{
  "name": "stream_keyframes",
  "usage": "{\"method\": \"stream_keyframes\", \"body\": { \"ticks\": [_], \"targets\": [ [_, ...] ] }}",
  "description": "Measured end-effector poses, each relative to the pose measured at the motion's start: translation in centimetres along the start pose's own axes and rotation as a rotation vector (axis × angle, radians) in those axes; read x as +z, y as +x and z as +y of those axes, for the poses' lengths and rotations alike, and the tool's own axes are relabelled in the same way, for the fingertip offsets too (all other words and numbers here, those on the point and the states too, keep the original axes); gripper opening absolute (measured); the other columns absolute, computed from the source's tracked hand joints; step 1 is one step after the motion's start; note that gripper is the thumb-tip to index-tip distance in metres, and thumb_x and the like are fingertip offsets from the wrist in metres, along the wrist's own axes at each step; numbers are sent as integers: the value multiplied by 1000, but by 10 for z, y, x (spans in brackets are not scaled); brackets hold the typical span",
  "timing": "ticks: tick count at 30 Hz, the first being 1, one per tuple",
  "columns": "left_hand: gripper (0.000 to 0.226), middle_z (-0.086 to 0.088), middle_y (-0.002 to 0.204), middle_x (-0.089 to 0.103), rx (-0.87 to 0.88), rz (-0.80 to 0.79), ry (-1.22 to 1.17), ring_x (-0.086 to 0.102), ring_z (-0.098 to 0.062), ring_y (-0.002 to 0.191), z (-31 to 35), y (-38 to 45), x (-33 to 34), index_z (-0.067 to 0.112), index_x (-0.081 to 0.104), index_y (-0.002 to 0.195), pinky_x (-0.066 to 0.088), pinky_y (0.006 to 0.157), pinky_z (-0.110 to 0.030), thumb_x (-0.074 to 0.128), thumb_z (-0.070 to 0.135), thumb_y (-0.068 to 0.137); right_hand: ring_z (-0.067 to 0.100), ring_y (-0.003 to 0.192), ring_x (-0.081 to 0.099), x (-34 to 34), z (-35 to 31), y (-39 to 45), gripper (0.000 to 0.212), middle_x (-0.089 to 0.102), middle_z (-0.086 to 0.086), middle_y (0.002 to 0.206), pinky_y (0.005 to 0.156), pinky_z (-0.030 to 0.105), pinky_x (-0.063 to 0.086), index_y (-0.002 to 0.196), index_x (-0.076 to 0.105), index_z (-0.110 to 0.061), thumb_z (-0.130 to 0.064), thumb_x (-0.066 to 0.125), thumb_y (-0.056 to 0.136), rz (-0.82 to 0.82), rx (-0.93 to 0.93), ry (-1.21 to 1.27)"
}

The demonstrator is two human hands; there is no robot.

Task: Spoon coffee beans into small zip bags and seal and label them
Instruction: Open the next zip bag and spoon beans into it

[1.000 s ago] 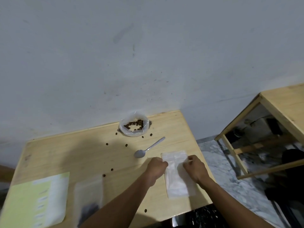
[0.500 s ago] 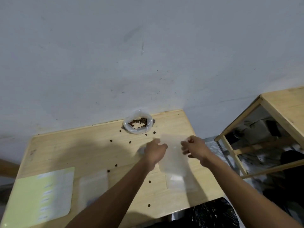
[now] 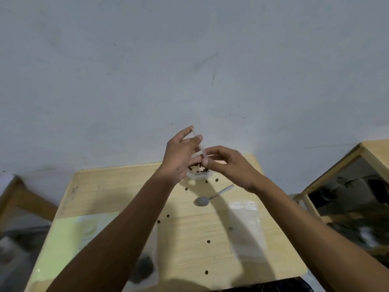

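Both hands are raised above the table [image 3: 117, 186], pinching one clear zip bag [image 3: 200, 149] between them: the left hand [image 3: 179, 160] grips its upper edge, the right hand [image 3: 228, 165] nips it lower down. Behind them sits the tub of beans [image 3: 197, 172]. A spoon [image 3: 211, 197] and more bags [image 3: 246, 226] lie on the wood, with loose beans scattered around.

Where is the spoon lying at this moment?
The spoon lies on the wooden table, just below the right hand and nearer than the bag of coffee beans, with the empty zip bags to its right.
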State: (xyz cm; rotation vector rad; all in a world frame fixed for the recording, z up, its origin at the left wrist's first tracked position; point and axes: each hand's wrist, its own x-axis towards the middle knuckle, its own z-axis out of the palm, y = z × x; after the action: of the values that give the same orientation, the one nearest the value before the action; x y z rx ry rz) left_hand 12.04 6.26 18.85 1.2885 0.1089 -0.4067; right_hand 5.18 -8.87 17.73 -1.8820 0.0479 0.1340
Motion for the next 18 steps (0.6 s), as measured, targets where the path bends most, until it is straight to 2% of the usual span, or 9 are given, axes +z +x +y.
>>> {"method": "stream_keyframes", "body": {
  "ticks": [2,4,6,7,8,11,14,18],
  "targets": [
    [47,-4,96,63,3,-12,12,66,-23,97,0,-5,-10,22,58,132,58,87,-46,71,14,88,2,97,67,12,-3,3,27,73,-11,104,80,23,52,108,67,-21,-40,68,89,11,-11,67],
    [47,-3,93,65,2,-22,13,66,-19,95,-2,-10,-19,22,58,132,59,82,-40,70,14,88,-2,77,64,22,-6,5,22,73,-14,88,65,14,47,100,66,-15,-35,67,90,35,-17,113],
    [46,-2,87,65,6,-17,12,68,-16,89,-3,-12,-28,22,58,132,60,75,-35,69,13,88,-6,66,60,29,-5,9,16,70,-19,77,53,8,42,94,66,-17,-32,66,91,19,3,132],
    [46,-2,86,64,2,-13,8,69,-14,86,-3,-13,-33,21,58,133,60,73,-33,68,11,89,-7,65,60,32,-4,10,14,68,-21,74,52,7,41,93,66,-18,-31,67,91,5,23,155],
    [46,-4,86,63,-4,-9,-1,69,-13,84,-3,-14,-37,20,58,133,61,71,-33,68,10,89,-6,66,60,34,-4,12,13,67,-22,73,56,8,44,93,67,-18,-31,67,91,-10,47,181],
    [46,-7,90,60,-25,3,12,68,-13,83,-4,-16,-47,17,58,133,61,71,-34,68,9,89,2,76,63,41,-1,17,14,68,-13,80,75,25,51,93,69,-15,-28,69,89,-50,105,257],
    [45,-9,94,63,-45,22,12,67,-18,89,-8,-17,-54,13,59,132,61,72,-36,69,8,88,9,76,63,47,1,20,9,67,-3,83,74,29,50,85,68,-16,-24,71,88,-86,146,321],
    [45,-14,105,69,-68,47,23,67,-26,102,-13,-17,-59,5,59,130,61,73,-37,71,9,87,9,78,61,50,4,22,11,66,-6,83,78,30,49,78,67,-19,-24,72,87,-148,224,367]
  ]
}}
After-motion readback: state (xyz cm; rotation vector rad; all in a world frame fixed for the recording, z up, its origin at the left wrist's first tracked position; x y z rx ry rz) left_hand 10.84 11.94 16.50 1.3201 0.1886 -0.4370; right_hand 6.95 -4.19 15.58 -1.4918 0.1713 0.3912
